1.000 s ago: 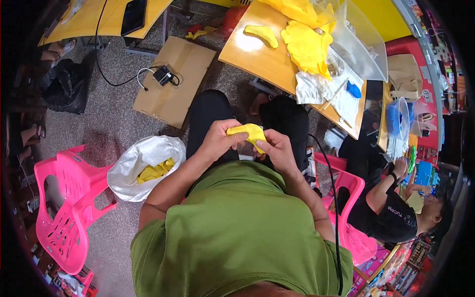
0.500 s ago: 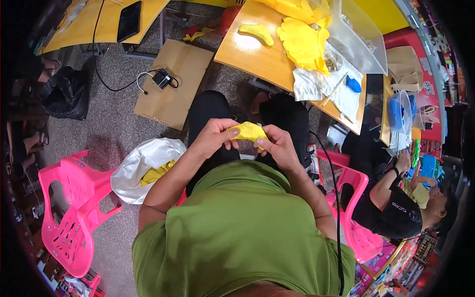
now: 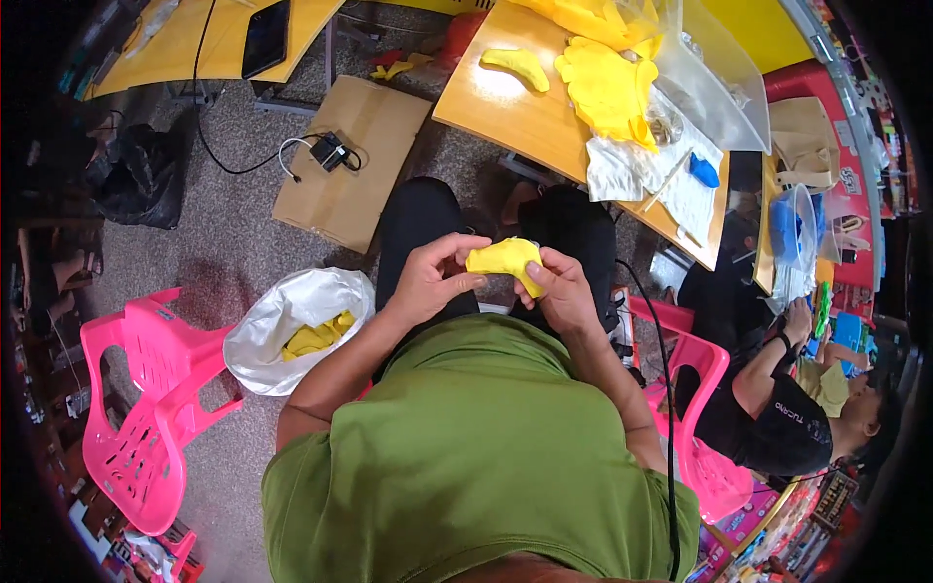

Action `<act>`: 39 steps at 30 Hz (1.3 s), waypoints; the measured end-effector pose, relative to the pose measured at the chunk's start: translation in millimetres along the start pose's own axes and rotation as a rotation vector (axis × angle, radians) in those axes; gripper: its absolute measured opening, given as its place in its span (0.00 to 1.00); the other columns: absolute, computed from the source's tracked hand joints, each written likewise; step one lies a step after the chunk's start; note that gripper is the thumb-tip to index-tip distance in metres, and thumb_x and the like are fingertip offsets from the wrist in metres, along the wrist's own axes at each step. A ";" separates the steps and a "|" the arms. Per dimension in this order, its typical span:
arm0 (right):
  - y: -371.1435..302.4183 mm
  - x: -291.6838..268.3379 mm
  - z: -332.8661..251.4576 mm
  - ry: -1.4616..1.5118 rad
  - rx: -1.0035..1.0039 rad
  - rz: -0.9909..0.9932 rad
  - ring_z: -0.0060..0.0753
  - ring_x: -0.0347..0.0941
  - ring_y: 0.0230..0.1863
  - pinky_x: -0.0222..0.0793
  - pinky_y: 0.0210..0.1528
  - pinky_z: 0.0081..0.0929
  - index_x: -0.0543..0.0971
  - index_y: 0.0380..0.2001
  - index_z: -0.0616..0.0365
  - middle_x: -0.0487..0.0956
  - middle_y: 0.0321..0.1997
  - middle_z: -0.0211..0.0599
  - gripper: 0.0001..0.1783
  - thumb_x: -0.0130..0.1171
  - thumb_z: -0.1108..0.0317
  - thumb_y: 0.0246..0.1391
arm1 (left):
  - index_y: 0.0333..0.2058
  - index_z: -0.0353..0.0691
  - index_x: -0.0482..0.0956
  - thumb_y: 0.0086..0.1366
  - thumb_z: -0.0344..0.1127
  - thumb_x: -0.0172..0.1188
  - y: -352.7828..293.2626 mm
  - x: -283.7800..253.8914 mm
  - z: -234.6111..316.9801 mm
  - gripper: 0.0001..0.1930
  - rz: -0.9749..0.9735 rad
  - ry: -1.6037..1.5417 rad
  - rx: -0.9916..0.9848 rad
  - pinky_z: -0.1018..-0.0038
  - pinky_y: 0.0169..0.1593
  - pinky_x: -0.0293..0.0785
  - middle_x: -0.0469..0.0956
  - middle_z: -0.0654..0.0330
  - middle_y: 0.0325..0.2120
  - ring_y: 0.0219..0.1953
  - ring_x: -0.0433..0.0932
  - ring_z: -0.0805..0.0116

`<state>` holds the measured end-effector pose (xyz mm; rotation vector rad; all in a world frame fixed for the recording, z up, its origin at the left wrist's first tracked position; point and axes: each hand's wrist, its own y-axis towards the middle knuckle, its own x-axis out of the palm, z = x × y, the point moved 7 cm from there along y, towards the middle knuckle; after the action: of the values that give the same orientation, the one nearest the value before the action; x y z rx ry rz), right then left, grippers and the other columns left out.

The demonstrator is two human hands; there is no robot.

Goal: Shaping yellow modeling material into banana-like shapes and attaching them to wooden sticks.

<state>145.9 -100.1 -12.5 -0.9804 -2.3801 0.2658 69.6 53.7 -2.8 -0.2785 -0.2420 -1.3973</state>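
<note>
Above my lap is a small curved yellow stuffed cloth piece, shaped like a banana. My right hand grips its right end, thumb pressed on the front and fingers behind. My left hand is at its left end with thumb and forefinger apart; the fingertips are next to the cloth and do not close on it. A similar yellow banana-shaped piece lies on the wooden table ahead. Beside it is a pile of flat yellow cloth pieces.
A white sack holding yellow pieces stands on the floor at my left, near a pink chair. A cardboard sheet with a black adapter lies ahead. At right, a black cable hangs and a person in black sits.
My left thumb and fingers have let go of the left end of the yellow piece and spread apart. My right hand keeps its grip. The whole view has shifted slightly.
</note>
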 end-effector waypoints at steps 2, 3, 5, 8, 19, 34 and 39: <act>-0.4 0.8 1.3 -0.012 0.001 -0.001 0.22 0.70 0.21 0.65 0.22 0.16 0.74 0.38 0.64 0.76 0.25 0.35 0.13 0.55 0.65 0.57 | 0.48 0.36 0.74 0.51 0.22 0.65 -1.2 0.0 0.8 0.23 0.031 0.092 0.010 0.85 0.36 0.68 0.73 0.69 0.29 0.30 0.69 0.82; -0.9 1.4 1.8 -0.025 0.002 -0.001 0.22 0.70 0.21 0.65 0.22 0.16 0.74 0.38 0.64 0.76 0.25 0.36 0.13 0.55 0.65 0.57 | 0.46 0.36 0.75 0.52 0.23 0.65 -2.2 -2.4 2.3 0.21 0.075 0.165 0.086 0.85 0.35 0.67 0.72 0.69 0.27 0.29 0.69 0.82; -1.9 4.0 3.7 0.001 -0.005 -0.001 0.22 0.70 0.21 0.65 0.22 0.16 0.74 0.38 0.64 0.76 0.25 0.35 0.12 0.55 0.65 0.57 | 0.44 0.36 0.77 0.52 0.23 0.65 -5.5 -3.1 5.4 0.18 0.119 0.237 0.162 0.85 0.34 0.67 0.72 0.70 0.25 0.28 0.69 0.82; -2.4 6.7 2.5 0.003 -0.035 0.010 0.21 0.69 0.21 0.64 0.22 0.16 0.74 0.38 0.64 0.76 0.25 0.35 0.12 0.55 0.66 0.56 | 0.44 0.36 0.77 0.51 0.23 0.65 -7.2 -6.2 -2.6 0.19 0.171 0.118 0.051 0.85 0.34 0.68 0.73 0.69 0.25 0.29 0.70 0.82; -4.0 0.6 -9.2 -0.321 -0.135 0.060 0.18 0.70 0.25 0.66 0.28 0.16 0.76 0.35 0.65 0.77 0.27 0.32 0.07 0.56 0.72 0.54 | 0.34 0.33 0.78 0.54 0.26 0.64 -0.1 -6.0 -14.3 0.08 0.123 0.004 -0.169 0.84 0.29 0.69 0.77 0.67 0.23 0.24 0.72 0.82; -7.4 -6.2 -0.8 -0.201 -0.158 0.040 0.23 0.73 0.29 0.68 0.30 0.18 0.76 0.37 0.64 0.78 0.30 0.35 0.10 0.57 0.71 0.53 | 0.37 0.36 0.69 0.65 0.27 0.49 -7.7 -5.5 -1.6 0.03 0.069 0.021 -0.053 0.82 0.28 0.72 0.78 0.59 0.26 0.27 0.77 0.76; -9.1 -5.0 -1.1 -0.183 -0.158 0.048 0.22 0.73 0.30 0.68 0.30 0.18 0.76 0.37 0.64 0.78 0.31 0.35 0.10 0.58 0.72 0.52 | 0.35 0.35 0.69 0.64 0.28 0.51 -10.5 -4.4 4.6 0.04 0.100 0.215 -0.030 0.80 0.26 0.72 0.77 0.59 0.24 0.25 0.78 0.74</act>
<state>144.1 -110.1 -10.3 -1.1302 -2.5776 0.1956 58.5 57.8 0.6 -0.1615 -0.0290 -1.3209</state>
